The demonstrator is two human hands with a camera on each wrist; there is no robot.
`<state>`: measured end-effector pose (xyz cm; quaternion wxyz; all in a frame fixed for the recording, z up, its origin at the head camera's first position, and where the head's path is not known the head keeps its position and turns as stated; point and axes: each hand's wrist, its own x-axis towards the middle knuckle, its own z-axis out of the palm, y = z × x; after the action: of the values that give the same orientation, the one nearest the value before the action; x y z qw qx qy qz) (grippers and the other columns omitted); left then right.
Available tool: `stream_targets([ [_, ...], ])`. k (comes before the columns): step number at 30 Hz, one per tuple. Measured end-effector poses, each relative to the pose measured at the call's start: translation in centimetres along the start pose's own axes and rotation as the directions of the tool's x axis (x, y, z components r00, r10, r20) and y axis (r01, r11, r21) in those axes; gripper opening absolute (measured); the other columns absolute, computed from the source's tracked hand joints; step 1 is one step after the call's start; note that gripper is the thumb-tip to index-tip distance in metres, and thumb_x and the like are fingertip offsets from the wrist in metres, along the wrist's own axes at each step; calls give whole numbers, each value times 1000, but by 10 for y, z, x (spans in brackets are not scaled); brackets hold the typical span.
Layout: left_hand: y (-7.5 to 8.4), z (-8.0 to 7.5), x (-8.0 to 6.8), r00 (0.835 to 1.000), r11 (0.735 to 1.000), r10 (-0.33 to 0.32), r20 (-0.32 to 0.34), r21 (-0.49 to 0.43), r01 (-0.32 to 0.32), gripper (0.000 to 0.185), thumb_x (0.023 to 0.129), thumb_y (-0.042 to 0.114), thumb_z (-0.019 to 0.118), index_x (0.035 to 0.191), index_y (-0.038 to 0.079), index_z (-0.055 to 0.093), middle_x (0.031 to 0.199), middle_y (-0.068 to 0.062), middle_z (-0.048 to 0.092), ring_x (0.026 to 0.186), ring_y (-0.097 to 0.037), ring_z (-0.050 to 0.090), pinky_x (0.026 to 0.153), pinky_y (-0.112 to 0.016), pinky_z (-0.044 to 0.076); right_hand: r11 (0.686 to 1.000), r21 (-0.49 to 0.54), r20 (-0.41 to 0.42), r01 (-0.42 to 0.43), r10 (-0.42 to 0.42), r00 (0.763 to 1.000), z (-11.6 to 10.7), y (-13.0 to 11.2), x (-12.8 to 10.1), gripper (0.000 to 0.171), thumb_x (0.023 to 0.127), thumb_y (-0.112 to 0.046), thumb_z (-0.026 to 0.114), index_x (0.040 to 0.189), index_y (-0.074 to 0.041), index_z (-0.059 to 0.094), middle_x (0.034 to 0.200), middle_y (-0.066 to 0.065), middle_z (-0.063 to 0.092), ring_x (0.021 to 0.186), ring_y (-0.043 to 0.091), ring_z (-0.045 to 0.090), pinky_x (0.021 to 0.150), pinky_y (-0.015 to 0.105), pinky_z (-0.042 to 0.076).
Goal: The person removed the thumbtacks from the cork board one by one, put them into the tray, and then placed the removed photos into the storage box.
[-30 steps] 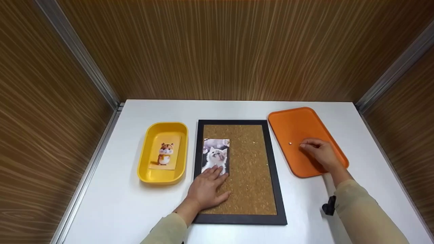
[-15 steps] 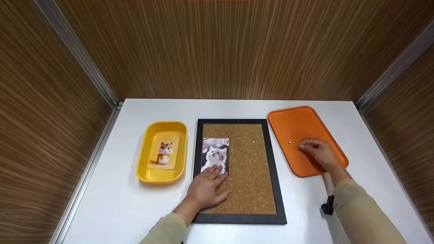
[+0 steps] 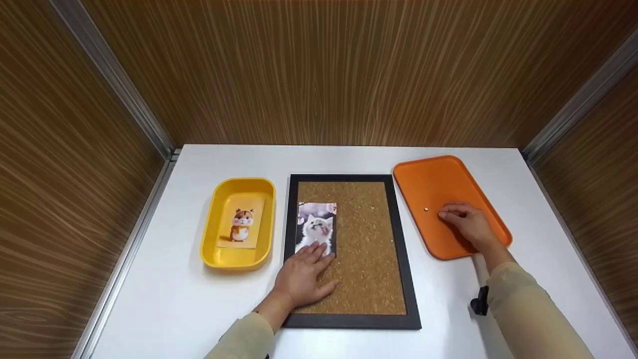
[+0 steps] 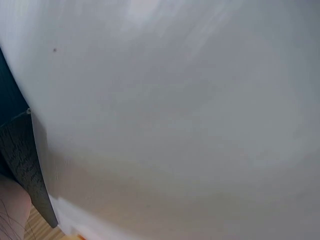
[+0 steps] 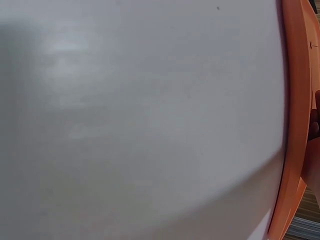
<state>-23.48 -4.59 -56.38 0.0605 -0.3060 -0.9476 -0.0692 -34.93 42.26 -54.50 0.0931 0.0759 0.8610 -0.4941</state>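
In the head view my left hand (image 3: 305,274) lies flat on the cork board (image 3: 369,279), fingers spread over the lower end of a white kitten picture (image 3: 317,222). Its thumb rests on bare cork. The right hand (image 3: 468,224) is low over the orange tray (image 3: 433,179), thumb and forefinger brought together. I cannot tell whether a tiny thing sits between those fingertips. Just left of them lies a small silvery pin (image 3: 426,209); the right wrist view shows a thin-shafted pin (image 5: 311,45) on the tray too. Only an edge of the right hand (image 5: 314,162) appears there.
Left of the board stands a yellow tub (image 3: 207,249) with a hamster picture (image 3: 240,229) inside. A black frame (image 3: 351,321) borders the cork. A small black object (image 3: 479,301) shows beside the right sleeve. Wood-grain walls (image 3: 349,75) enclose the white table (image 3: 164,299).
Both hands keep their places and poses. The head view has shifted by only a few pixels.
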Motion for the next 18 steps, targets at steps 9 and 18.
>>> stream_targets([
  [9,1,0,-1,1000,1000,-4,4,1,4,66,100,66,54,149,24,64,159,-3,54,149,-22,47,123,-37,36,1000,-13,4,4,-4,1000,-1,2,-1,49,101,-47,71,127,-6,75,148,9,51,129,26,41,101,35,41],
  [18,1,-1,0,1000,1000,-7,15,-11,7,66,99,66,55,149,24,64,160,-4,53,149,-23,47,124,-37,36,999,39,31,-25,24,999,-4,5,1,51,99,-49,72,135,-11,71,140,5,57,120,25,50,93,30,50],
])
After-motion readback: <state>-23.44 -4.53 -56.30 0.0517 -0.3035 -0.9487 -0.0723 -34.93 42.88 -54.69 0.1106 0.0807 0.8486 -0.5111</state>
